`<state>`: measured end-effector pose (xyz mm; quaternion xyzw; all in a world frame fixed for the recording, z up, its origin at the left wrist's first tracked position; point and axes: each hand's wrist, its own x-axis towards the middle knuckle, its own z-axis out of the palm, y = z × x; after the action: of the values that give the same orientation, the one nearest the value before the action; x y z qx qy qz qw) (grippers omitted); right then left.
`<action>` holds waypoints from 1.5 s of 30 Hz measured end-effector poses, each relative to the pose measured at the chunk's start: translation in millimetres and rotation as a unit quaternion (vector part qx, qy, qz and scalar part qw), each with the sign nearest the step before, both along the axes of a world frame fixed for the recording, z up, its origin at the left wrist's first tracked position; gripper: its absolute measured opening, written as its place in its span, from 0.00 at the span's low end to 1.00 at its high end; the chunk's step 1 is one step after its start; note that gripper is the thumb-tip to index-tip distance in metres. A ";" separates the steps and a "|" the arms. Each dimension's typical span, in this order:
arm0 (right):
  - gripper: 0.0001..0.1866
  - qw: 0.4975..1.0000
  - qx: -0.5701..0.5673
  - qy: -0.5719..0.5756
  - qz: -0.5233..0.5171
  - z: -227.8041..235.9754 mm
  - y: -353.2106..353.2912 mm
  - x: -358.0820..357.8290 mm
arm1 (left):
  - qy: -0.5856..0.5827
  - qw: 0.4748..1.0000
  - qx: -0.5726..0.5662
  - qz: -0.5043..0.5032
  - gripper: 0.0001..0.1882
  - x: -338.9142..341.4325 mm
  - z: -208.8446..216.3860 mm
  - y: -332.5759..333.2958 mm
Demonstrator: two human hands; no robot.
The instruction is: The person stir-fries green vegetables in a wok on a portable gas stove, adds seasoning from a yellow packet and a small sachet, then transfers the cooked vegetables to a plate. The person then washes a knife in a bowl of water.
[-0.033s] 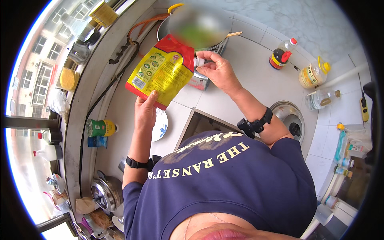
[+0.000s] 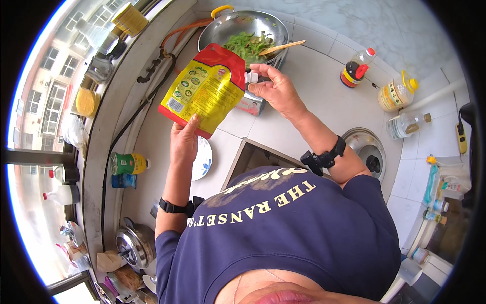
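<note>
My left hand (image 2: 184, 139) grips the lower edge of a red and yellow spouted pouch (image 2: 205, 88), its thumb on the printed face. The pouch is tilted, with its white screw cap (image 2: 251, 77) pointing right. The thumb and forefinger of my right hand (image 2: 277, 91) close around that cap; whether it is still threaded on the spout I cannot tell. Just beyond the pouch sits a steel wok (image 2: 215, 31) with yellow handles. Chopped green vegetables (image 2: 245, 44) lie in it, and a wooden spatula (image 2: 283, 47) rests across its right rim.
A plate (image 2: 203, 159) lies beside my left forearm. Nearer me is a dark-edged opening (image 2: 243, 152) in the counter. A dark sauce bottle (image 2: 354, 68), an oil jug (image 2: 396, 95) and a steel lid (image 2: 365, 147) stand right. At left are a green-yellow bottle (image 2: 128, 163) and a lidded pot (image 2: 135, 245).
</note>
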<state>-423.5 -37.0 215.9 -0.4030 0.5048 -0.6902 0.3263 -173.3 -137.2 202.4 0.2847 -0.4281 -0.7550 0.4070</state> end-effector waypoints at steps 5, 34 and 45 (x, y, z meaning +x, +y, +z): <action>0.18 0.987 0.072 -0.133 0.057 -2.9 7.4 -19.8 | -0.028 0.999 -0.014 -0.032 0.16 -16.2 2.5 -2.9; 0.13 0.985 0.021 0.143 -0.089 -3.1 102.3 -32.9 | -0.209 0.912 -0.309 0.171 0.09 -124.6 25.5 -103.2; 0.14 0.985 0.011 0.155 -0.076 2.9 99.9 -34.7 | -0.265 0.889 -0.334 0.167 0.10 -125.0 19.6 -117.2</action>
<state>-458.3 62.9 218.7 -0.4619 0.5859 -0.6367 0.1947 -298.4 -254.4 222.0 0.3894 -0.6929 -0.3848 0.4693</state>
